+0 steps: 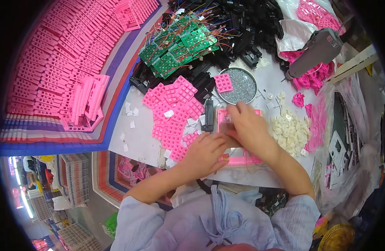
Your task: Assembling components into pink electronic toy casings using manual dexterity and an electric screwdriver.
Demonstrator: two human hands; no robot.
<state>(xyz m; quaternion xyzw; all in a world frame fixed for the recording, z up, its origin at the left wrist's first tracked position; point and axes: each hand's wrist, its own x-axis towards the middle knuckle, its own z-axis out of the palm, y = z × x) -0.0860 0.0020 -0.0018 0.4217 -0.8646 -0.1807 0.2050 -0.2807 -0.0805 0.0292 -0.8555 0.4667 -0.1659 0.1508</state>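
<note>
A pink plastic frame [247,160] lies at the table's near edge, partly covered by my hands. My left hand [204,154] is closed on its left side, fingers bent over the edge. My right hand [247,125] reaches over the frame's upper part with fingers bent down and pressed together. What its fingertips hold, if anything, is hidden. Just beyond them stands a round metal dish [246,85] of small silvery screws, with a pink keypad piece [223,83] on its left rim. Beside the frame, to the left, lies a black plastic part [209,116].
Pink keypads [173,115] pile up left, green circuit boards [180,46] with wires behind. White plastic pieces [291,131] lie right, below a hanging grey electric screwdriver [316,54]. A striped bin [113,54] of pink frames stands far left; black parts [255,25] heap at the back.
</note>
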